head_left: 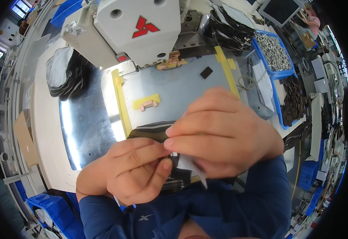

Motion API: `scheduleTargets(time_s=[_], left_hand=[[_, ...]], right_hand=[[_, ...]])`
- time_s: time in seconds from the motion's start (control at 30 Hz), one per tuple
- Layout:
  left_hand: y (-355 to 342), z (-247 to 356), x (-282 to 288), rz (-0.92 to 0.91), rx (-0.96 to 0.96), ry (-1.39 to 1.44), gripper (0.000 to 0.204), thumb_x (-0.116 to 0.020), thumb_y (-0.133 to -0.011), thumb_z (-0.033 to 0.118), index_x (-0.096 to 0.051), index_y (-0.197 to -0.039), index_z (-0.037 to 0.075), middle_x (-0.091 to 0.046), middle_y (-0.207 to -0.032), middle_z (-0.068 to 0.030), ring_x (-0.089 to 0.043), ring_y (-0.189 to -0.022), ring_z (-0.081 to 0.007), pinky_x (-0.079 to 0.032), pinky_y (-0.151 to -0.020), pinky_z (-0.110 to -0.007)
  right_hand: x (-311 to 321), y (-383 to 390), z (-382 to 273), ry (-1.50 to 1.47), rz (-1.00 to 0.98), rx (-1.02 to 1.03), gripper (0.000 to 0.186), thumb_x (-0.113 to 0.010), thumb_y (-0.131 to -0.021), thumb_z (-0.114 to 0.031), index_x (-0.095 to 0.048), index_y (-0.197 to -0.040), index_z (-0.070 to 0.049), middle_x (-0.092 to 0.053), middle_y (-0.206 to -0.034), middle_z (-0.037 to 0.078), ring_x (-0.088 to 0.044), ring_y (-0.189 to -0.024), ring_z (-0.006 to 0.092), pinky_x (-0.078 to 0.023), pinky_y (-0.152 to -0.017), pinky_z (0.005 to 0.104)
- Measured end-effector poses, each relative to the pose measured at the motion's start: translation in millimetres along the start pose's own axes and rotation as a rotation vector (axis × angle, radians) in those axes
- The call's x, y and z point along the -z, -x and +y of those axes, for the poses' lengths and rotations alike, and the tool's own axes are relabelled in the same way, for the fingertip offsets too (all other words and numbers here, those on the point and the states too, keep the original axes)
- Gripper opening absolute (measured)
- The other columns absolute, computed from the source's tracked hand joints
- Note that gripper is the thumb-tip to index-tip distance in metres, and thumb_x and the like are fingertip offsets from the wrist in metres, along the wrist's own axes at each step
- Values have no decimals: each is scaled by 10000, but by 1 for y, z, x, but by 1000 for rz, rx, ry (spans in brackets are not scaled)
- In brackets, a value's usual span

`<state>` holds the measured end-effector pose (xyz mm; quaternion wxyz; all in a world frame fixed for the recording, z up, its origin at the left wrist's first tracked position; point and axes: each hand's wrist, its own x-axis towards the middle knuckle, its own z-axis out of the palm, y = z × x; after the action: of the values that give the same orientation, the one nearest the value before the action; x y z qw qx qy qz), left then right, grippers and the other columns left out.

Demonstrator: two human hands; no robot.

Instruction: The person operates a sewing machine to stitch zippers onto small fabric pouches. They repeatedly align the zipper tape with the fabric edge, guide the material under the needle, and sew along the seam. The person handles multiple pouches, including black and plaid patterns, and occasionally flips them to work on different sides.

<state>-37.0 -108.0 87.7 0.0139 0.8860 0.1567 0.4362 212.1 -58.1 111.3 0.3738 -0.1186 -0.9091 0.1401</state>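
Note:
My left hand (pixel 138 169) is closed in a pinch on a dark fabric piece (pixel 150 128) at the lower middle of the head view, thumb and index finger near a small white patch on it. My right hand (pixel 221 131) is closed over the same piece, its fingertips meeting my left fingers, with a thin white slip (pixel 192 167) hanging from under it. Their exact grip is partly hidden. Beyond them lies a metal plate (pixel 162 93) edged with yellow tape, carrying a small pink-and-yellow fixture (pixel 148 104) and a black square (pixel 206 72), below a white industrial sewing machine head (pixel 138 46).
Dark fabric stacks stand at left (pixel 62 73) and back right (pixel 229 28). Blue bins hold metal hardware (pixel 273 51) and dark pieces (pixel 289 99) at right. Another blue bin (pixel 54 211) is at lower left. A co-worker (pixel 312 22) works at the far top right.

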Motion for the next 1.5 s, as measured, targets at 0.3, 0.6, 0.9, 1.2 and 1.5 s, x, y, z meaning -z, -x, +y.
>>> scheduleTargets(time_s=[0.3, 0.6, 0.9, 1.2, 1.5], left_hand=[[-2, -1, 10, 7, 9, 24, 227, -881, -790, 16, -729, -958, 7, -635, -865, -57, -739, -946, -295, -592, -708, -366], [-12, 3, 39, -17, 527, 344, 187, -901, -711, 148, -811, -853, 68, -748, -996, -151, -741, -819, -293, -583, -677, -367], [-12, 9, 21, 76, 293, 65, 171, -871, -666, 99, -825, -829, 121, -711, -986, -46, -698, -816, -237, -532, -658, -340], [-8, 3, 17, 33, 159, 36, 163, -824, -695, 45, -759, -840, 84, -730, -1065, -111, -755, -851, -295, -588, -643, -348], [-9, -3, 19, 52, 85, 110, 138, -824, -738, 0, -703, -792, 39, -762, -1024, -169, -788, -810, -326, -623, -623, -365]], right_hand=[[-1, 3, 1, 21, -3, 102, 211, -728, -805, -160, -720, -964, -22, -689, -928, 75, -674, -836, 246, -528, -747, 380], [2, 3, -3, -12, 44, 179, 169, -741, -797, -160, -714, -907, -35, -676, -890, 66, -662, -798, 224, -520, -702, 363], [-4, 4, -7, -38, 67, 196, 119, -739, -816, -139, -719, -894, -52, -684, -895, 59, -665, -803, 219, -517, -697, 354], [-6, 5, -8, -36, 37, 221, 77, -731, -885, -111, -768, -945, -81, -741, -942, 41, -697, -831, 204, -516, -708, 345], [-8, 6, -7, -36, 81, 210, 105, -736, -834, -136, -718, -895, -52, -683, -881, 56, -667, -793, 218, -526, -697, 353]])
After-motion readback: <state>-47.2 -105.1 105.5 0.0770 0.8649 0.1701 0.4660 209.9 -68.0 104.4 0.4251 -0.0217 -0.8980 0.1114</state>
